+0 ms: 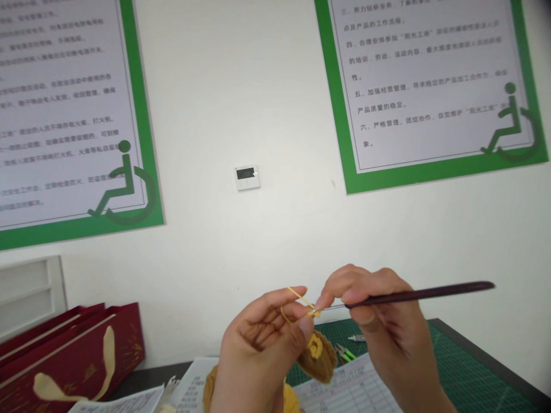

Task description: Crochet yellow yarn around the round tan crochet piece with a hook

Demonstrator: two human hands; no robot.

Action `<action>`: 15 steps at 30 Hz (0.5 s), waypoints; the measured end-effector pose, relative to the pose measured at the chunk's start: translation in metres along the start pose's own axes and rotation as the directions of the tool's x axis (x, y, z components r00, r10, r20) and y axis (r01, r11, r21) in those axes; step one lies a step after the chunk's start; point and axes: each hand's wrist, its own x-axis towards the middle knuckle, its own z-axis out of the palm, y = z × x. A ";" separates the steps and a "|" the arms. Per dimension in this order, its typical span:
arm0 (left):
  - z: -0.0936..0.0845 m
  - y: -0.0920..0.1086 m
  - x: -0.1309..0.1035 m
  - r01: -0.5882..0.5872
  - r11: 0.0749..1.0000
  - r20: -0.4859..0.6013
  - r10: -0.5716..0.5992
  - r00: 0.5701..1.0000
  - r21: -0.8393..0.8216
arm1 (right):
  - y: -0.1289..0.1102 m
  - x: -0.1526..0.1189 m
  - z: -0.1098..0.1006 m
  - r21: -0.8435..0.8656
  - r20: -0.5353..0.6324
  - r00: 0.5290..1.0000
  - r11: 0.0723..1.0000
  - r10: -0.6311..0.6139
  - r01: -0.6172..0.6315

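Observation:
In my right hand [383, 310] is a crochet hook [424, 292] with a dark handle and a thin metal shaft pointing left. Its tip meets a small bit of yellow yarn work [315, 313], which my left hand [269, 338] pinches between thumb and fingers. A yellow strand [300, 296] loops over the raised left index finger. Below the left fingertips hangs a brown crocheted piece [321, 362] with a yellow ring on it. Behind my left wrist, brown yarn [209, 387] and yellow yarn [291, 400] show in part.
A green cutting mat [465, 367] covers the dark table, with printed sheets [348, 390], green-handled pliers [345, 351] and a white-grey tool [357, 338] on it. Dark red gift bags [73, 355] stand at the left. On the wall are green-framed posters [340, 115] and a thermostat [247, 178].

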 end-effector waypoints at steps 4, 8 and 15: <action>-0.002 0.000 0.000 0.008 1.000 0.019 -0.008 1.000 -0.002 | -0.003 0.001 -0.004 -0.137 0.109 0.985 0.980 -0.131 0.145; -0.006 0.001 -0.001 0.059 0.998 0.066 -0.058 0.996 -0.010 | -0.006 0.007 -0.003 -0.257 0.219 0.935 0.908 -0.277 0.330; -0.007 0.004 -0.001 0.192 0.978 0.090 -0.185 0.979 -0.083 | 0.006 -0.001 0.001 -0.315 0.168 0.932 0.879 -0.320 0.359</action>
